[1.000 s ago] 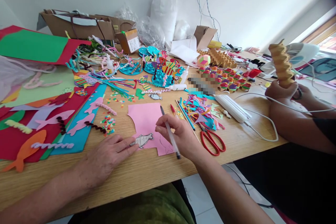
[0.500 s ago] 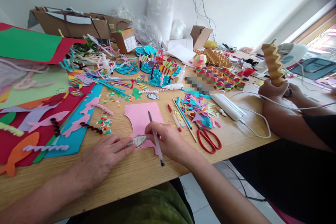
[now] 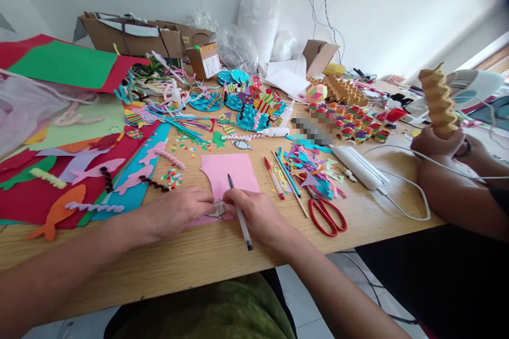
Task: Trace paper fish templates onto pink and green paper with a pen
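A pink sheet of paper (image 3: 228, 172) lies on the table in front of me. On its lower part a small grey-and-white paper fish (image 3: 217, 210) shows between my hands, partly hidden by fingers. My left hand (image 3: 178, 213) rests on the sheet's left side, fingers stretched toward the fish. In my right hand (image 3: 260, 217) a clear-barrelled pen (image 3: 240, 218) with black ends is held, slanted. The fingertips of that hand touch down at the right end of the fish. Red-handled scissors (image 3: 326, 215) and a red pen (image 3: 274, 177) lie to the right.
Coloured card sheets (image 3: 99, 185) with paper fish and pipe cleaners spread at left. Paper scraps (image 3: 312, 169), a white power strip (image 3: 360, 167) and its cable lie at right. Another person's hands (image 3: 441, 143) hold a brown ridged piece (image 3: 438, 100). Cardboard boxes (image 3: 131, 37) stand behind.
My right hand, with the pen, came left from the sheet's right side to the fish. My left hand has shifted, its fingers now covering more of the fish's left end. The view swung slightly.
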A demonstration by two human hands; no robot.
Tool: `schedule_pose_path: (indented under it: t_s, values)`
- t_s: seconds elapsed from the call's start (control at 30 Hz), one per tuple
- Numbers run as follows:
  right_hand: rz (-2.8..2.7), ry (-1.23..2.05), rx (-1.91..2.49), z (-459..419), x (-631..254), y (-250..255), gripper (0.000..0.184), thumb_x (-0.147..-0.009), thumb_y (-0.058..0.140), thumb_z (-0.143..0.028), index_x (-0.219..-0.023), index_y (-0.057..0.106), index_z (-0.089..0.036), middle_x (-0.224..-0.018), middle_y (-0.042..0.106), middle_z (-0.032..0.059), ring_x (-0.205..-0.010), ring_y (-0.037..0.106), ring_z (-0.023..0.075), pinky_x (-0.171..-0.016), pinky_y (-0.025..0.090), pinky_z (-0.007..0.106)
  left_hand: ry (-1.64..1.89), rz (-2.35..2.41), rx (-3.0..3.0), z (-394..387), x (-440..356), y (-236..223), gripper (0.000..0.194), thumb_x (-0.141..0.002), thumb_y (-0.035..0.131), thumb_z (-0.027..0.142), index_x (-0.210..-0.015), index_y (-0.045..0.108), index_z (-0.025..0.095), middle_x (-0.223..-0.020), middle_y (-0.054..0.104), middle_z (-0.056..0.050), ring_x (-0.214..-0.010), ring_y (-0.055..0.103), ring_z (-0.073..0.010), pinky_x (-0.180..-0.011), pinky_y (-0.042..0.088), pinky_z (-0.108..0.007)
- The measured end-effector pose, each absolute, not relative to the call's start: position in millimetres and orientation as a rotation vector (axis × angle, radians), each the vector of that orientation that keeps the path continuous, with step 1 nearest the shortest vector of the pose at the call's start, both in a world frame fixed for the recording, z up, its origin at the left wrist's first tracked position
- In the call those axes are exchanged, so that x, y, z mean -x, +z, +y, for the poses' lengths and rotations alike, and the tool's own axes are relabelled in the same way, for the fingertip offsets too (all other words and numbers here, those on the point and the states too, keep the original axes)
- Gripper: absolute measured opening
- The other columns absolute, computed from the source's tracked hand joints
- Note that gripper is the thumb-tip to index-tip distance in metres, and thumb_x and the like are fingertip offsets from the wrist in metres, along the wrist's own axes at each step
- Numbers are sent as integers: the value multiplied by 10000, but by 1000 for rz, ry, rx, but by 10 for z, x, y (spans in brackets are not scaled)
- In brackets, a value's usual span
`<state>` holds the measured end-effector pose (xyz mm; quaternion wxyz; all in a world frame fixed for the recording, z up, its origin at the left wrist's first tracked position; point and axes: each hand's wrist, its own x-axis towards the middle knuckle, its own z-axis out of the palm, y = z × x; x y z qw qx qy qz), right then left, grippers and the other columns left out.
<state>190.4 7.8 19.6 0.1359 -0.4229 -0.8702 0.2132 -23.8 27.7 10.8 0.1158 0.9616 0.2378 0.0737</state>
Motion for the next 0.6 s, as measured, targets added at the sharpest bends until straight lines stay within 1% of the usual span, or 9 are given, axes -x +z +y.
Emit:
schedule_pose_path:
  t_s: [0.07, 0.13, 0.2, 0.23, 0.33, 0.43, 0.5, 0.6]
  values:
    - [-2402, 697, 1169, 86, -1945, 207, 218, -957, 410, -238, -1048, 588, -148, -858, 675, 64, -733, 617, 157, -632, 408, 237, 212, 654, -2804, 361, 192, 126, 312, -916, 422, 86, -1104, 627, 228, -980, 646, -28, -893, 574, -182, -772, 427, -267]
    - [-2271, 724, 1114, 96, -2014, 257, 253, -962, 400, -260, -1061, 609, -157, -902, 671, 70, -785, 618, 152, -679, 431, 241, 219, 633, -2781, 425, 153, 118, 268, -893, 442, 53, -949, 668, 187, -912, 648, -29, -841, 577, -178, -735, 418, -260]
    - [-2161, 757, 1041, 107, -2097, 340, 247, -945, 432, -266, -971, 654, -161, -896, 665, 69, -832, 611, 157, -720, 442, 256, 226, 625, -2756, 473, 125, 102, 262, -879, 452, 30, -816, 666, 168, -840, 639, -23, -782, 570, -166, -687, 403, -249]
    - [-2106, 803, 996, 111, -2135, 386, 244, -937, 446, -263, -930, 666, -160, -865, 663, 62, -814, 607, 152, -715, 444, 256, 230, 616, -2747, 494, 115, 96, 262, -873, 459, 25, -781, 661, 165, -816, 635, -20, -767, 565, -160, -676, 397, -244]
    - [-2012, 1052, 928, 116, -2194, 495, 191, -881, 507, -230, -827, 673, -152, -694, 625, 17, -641, 564, 114, -589, 431, 219, 239, 572, -2723, 553, 106, 92, 267, -851, 480, 10, -762, 669, 177, -814, 641, -16, -777, 564, -145, -697, 398, -228]
    - [-2042, 1266, 956, 122, -2150, 519, 139, -819, 523, -159, -840, 660, -146, -624, 594, -15, -544, 518, 88, -505, 398, 188, 220, 525, -2693, 613, 111, 104, 293, -829, 484, -7, -797, 686, 202, -837, 650, -6, -795, 566, -134, -714, 406, -209]
    - [-2115, 1324, 998, 140, -2091, 489, 141, -790, 527, -128, -862, 647, -146, -649, 610, -16, -548, 531, 86, -514, 408, 184, 192, 505, -2672, 650, 112, 113, 299, -811, 494, -12, -792, 692, 211, -829, 648, 5, -792, 569, -132, -713, 412, -202]
    - [-2164, 1319, 1029, 186, -2019, 408, 133, -764, 545, -107, -852, 633, -153, -703, 628, -14, -607, 550, 91, -560, 427, 186, 147, 489, -2633, 690, 104, 121, 305, -788, 500, -31, -785, 691, 207, -826, 651, 21, -760, 581, -118, -676, 419, -181]
